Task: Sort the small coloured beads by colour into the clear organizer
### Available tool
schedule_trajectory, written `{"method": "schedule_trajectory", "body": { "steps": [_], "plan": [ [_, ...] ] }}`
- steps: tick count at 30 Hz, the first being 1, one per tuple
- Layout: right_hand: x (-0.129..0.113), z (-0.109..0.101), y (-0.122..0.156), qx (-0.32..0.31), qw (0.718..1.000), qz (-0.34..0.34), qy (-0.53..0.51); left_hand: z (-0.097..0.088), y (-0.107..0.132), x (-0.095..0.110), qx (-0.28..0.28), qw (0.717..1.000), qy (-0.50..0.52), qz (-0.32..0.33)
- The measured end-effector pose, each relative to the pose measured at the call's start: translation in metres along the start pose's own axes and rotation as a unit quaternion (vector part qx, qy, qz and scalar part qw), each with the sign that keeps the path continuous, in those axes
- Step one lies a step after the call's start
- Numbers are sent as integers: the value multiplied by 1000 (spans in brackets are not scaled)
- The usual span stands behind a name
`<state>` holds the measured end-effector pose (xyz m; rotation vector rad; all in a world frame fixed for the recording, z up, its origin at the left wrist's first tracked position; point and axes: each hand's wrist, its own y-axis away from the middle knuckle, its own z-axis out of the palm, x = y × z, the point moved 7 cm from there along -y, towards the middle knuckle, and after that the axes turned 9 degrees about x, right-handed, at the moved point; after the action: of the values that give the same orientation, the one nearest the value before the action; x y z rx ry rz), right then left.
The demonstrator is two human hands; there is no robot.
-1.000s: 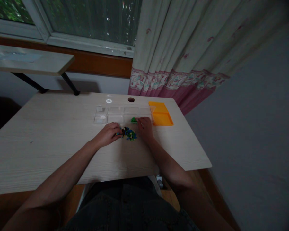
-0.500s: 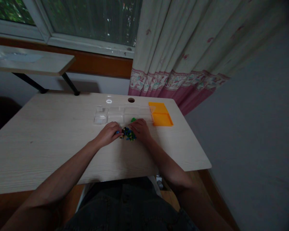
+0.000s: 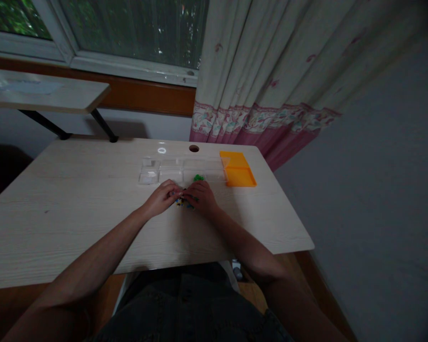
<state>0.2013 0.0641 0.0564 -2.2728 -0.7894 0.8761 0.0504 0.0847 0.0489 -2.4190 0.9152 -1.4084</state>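
A pile of small coloured pieces (image 3: 185, 204), blue, yellow, green and dark, lies on the table in front of me, partly covered by my fingers. My left hand (image 3: 162, 197) is at the pile's left side, its fingers pinched on something too small to name. My right hand (image 3: 201, 195) reaches over the pile from the right, fingertips closed and meeting the left ones; what they hold is hidden. Just beyond stands a clear plastic compartment box (image 3: 171, 175). Green pieces (image 3: 199, 177) sit in one of its front compartments.
An orange tray (image 3: 240, 176) lies at the box's right end, partly overlapped by clear plastic. The wooden table (image 3: 92, 199) has a round cable hole (image 3: 194, 148) at the back. A raised shelf (image 3: 74, 95) stands back left; a curtain (image 3: 246, 95) hangs behind.
My right hand has moved left and slightly down from near the green pieces to the pile, covering more of it. My left hand stays almost in place.
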Motion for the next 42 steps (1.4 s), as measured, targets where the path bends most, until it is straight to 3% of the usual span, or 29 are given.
{"method": "schedule_trajectory", "body": {
  "steps": [10, 13, 18, 22, 34, 42],
  "plan": [
    [5, -6, 0, 38, 999, 29, -7, -3, -1, 2, 10, 1000, 14, -6],
    [24, -25, -3, 91, 992, 85, 23, -8, -1, 0, 21, 1000, -8, -5],
    [67, -55, 4, 196, 956, 182, 119, -13, 0, 0, 48, 998, -37, 3],
    [79, -50, 8, 185, 949, 203, 156, -13, 0, 2, 43, 997, -67, 10],
    [80, -40, 8, 135, 952, 206, 179, -9, 2, -1, 26, 995, -90, 25],
    [76, -42, 7, 147, 956, 197, 161, -2, 2, 19, -10, 993, -96, 74]
  ]
}}
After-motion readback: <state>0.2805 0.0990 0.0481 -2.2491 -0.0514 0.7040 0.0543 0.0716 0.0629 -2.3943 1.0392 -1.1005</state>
